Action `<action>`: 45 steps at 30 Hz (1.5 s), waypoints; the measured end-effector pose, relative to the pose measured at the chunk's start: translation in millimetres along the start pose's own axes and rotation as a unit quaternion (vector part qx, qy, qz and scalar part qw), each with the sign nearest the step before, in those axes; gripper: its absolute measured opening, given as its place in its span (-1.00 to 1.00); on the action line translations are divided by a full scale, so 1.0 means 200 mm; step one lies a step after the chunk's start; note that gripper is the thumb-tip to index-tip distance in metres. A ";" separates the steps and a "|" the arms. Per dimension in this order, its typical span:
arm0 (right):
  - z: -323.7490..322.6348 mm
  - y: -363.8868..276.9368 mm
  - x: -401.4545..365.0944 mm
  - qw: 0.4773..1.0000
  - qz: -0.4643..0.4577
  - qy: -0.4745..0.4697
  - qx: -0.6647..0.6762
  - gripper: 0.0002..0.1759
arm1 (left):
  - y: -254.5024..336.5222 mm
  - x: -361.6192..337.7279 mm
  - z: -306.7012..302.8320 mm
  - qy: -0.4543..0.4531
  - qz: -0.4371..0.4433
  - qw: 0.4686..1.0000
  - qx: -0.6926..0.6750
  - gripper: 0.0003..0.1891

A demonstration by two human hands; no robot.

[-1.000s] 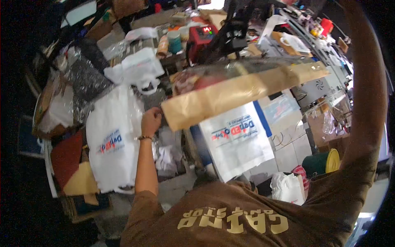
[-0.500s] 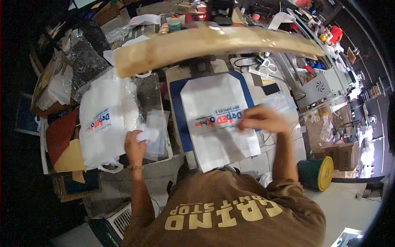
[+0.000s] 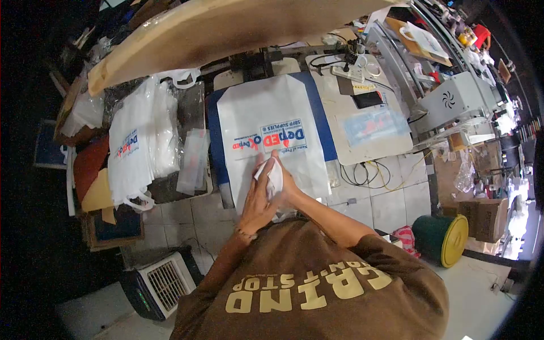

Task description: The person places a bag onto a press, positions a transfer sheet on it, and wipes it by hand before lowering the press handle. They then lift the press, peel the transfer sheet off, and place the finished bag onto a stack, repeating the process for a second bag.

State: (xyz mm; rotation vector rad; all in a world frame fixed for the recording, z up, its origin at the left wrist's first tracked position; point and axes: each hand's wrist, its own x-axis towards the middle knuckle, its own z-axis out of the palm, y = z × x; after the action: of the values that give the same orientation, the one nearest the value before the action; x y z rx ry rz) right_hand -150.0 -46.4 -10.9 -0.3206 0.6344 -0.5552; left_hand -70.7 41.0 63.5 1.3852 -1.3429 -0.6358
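A white printed bag (image 3: 260, 107) lies flat on a blue board (image 3: 321, 122), its blue and red lettering in view. Over the bag's near part, my left hand (image 3: 258, 205) and my right hand (image 3: 286, 180) come together around a crumpled white cloth or paper (image 3: 274, 174). The white piece is pressed between both palms. To the left lies a stack of white printed bags (image 3: 141, 136) with handles, beside some clear plastic sleeves (image 3: 193, 164).
A pale curved board (image 3: 238, 28) spans the top of the view. On the right are a phone (image 3: 368, 100), a printed film sheet (image 3: 371, 127), cables (image 3: 365, 174) and a grey machine (image 3: 453, 102). A green bin (image 3: 433, 235) stands at the lower right.
My left hand has moved right from beside the bag stack, carrying the white piece. My right hand has come down and left to meet it. The view has shifted too.
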 end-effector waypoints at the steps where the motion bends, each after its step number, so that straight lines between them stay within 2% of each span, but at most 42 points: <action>1: 0.00 -0.02 -0.04 1.000 0.007 -0.003 0.001 -0.31 | -0.05 0.00 0.03 0.024 0.013 0.995 0.091 -0.46; 3: 0.05 -0.13 -0.13 0.996 0.070 -0.042 0.032 -0.23 | -0.20 -0.01 0.01 0.033 -0.007 0.975 0.221 -0.50; 4: 0.04 -0.16 -0.16 0.996 0.073 -0.043 0.035 -0.23 | -0.28 0.01 -0.06 0.032 -0.010 0.974 0.224 -0.50; 5: 0.02 -0.19 -0.19 0.991 0.016 -0.079 -0.109 -0.27 | -0.36 0.04 -0.13 0.052 0.051 0.967 0.243 -0.53; 6: -0.01 -0.24 -0.20 0.960 -0.044 -0.114 -0.252 -0.30 | -0.41 0.10 -0.18 0.072 0.114 0.956 0.259 -0.56; 7: -0.12 -0.29 -0.19 0.840 -0.234 -0.077 -0.484 -0.37 | -0.41 0.17 -0.21 0.072 0.114 0.956 0.260 -0.56; 8: -0.13 -0.40 -0.24 0.768 -0.311 -0.017 -0.559 -0.46 | -0.39 0.23 -0.23 0.121 0.000 0.952 0.280 -0.62; 9: -0.26 -0.46 -0.19 0.627 -0.427 0.033 -0.651 -0.52 | -0.38 0.28 -0.24 0.164 -0.115 0.933 0.297 -0.68; 10: -0.33 -0.51 -0.18 0.489 -0.458 0.157 -0.726 -0.47 | -0.44 0.34 -0.22 0.159 -0.114 0.935 0.297 -0.68; 12: -0.40 -0.57 -0.19 0.430 -0.443 0.227 -0.753 -0.33 | -0.63 0.43 -0.16 0.074 0.112 0.880 0.455 -0.72; 13: -0.46 -0.57 -0.16 0.428 -0.444 0.231 -0.753 -0.33 | -0.62 0.44 -0.05 0.082 0.127 0.877 0.457 -0.72; 15: -0.59 -0.53 -0.08 0.614 -0.387 0.192 -0.660 -0.17 | -0.57 0.46 0.19 0.086 0.144 0.874 0.456 -0.72; 16: -0.58 -0.53 -0.09 0.615 -0.386 0.199 -0.658 -0.17 | -0.54 0.46 0.27 0.006 0.156 0.901 0.404 -0.76; 17: -0.57 -0.54 -0.11 0.636 -0.373 0.193 -0.647 -0.17 | -0.53 0.45 0.30 -0.074 0.163 0.920 0.347 -0.79; 18: -0.55 -0.55 -0.12 0.657 -0.359 0.186 -0.637 -0.18 | -0.55 0.45 0.28 -0.078 0.163 0.921 0.345 -0.79; 20: -0.54 -0.56 -0.14 0.675 -0.349 0.183 -0.624 -0.18 | -0.67 0.44 0.14 -0.017 0.163 0.926 0.341 -0.87; 21: -0.54 -0.56 -0.14 0.693 -0.340 0.178 -0.611 -0.19 | -0.72 0.44 0.03 0.000 0.117 0.913 0.390 -0.86; 22: -0.54 -0.56 -0.13 0.694 -0.338 0.184 -0.609 -0.19 | -0.77 0.48 -0.11 -0.044 0.239 0.867 0.434 -0.84; 24: -0.57 -0.55 -0.12 0.668 -0.364 0.173 -0.625 -0.19 | -0.76 0.53 -0.16 -0.034 0.098 0.932 0.348 -0.84; 25: -0.58 -0.55 -0.13 0.669 -0.361 0.175 -0.626 -0.19 | -0.74 0.55 -0.09 -0.036 0.096 0.932 0.346 -0.84; 27: -0.58 -0.56 -0.12 0.661 -0.368 0.139 -0.639 -0.19 | -0.68 0.64 0.17 -0.039 0.146 0.954 0.258 -0.87; 29: -0.60 -0.57 -0.13 0.646 -0.372 0.134 -0.653 -0.20 | -0.59 0.77 0.37 -0.065 0.208 0.945 0.245 -0.86; 31: -0.59 -0.58 -0.14 0.628 -0.377 0.123 -0.669 -0.21 | -0.60 0.87 0.39 -0.058 0.196 0.951 0.231 -0.87; 33: -0.57 -0.58 -0.15 0.656 -0.353 0.140 -0.652 -0.17 | -0.65 0.87 0.38 -0.073 0.203 0.947 0.239 -0.88; 36: -0.61 -0.57 -0.12 0.668 -0.370 0.130 -0.633 -0.14 | -0.57 0.59 0.40 -0.110 0.213 0.943 0.231 -0.85; 38: -0.62 -0.57 -0.12 0.666 -0.367 0.133 -0.636 -0.14 | -0.64 0.49 0.22 -0.099 0.207 0.949 0.219 -0.80; 40: -0.61 -0.57 -0.12 0.666 -0.367 0.133 -0.636 -0.15 | -0.86 0.45 -0.09 -0.059 0.205 0.946 0.245 -0.76; 42: -0.59 -0.57 -0.13 0.671 -0.349 0.138 -0.640 -0.13 | -0.81 0.50 -0.32 -0.099 0.148 0.935 0.306 -0.74; 45: -0.61 -0.57 -0.12 0.659 -0.362 0.130 -0.646 -0.11 | -0.76 0.56 -0.06 -0.138 0.153 0.917 0.342 -0.72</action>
State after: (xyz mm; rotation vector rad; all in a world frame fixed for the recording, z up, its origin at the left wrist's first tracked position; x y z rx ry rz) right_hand -287.5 -139.4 -43.0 -1.9610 1.1274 -0.8396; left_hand 21.7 -87.2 -39.5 1.6055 -2.0921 -0.1401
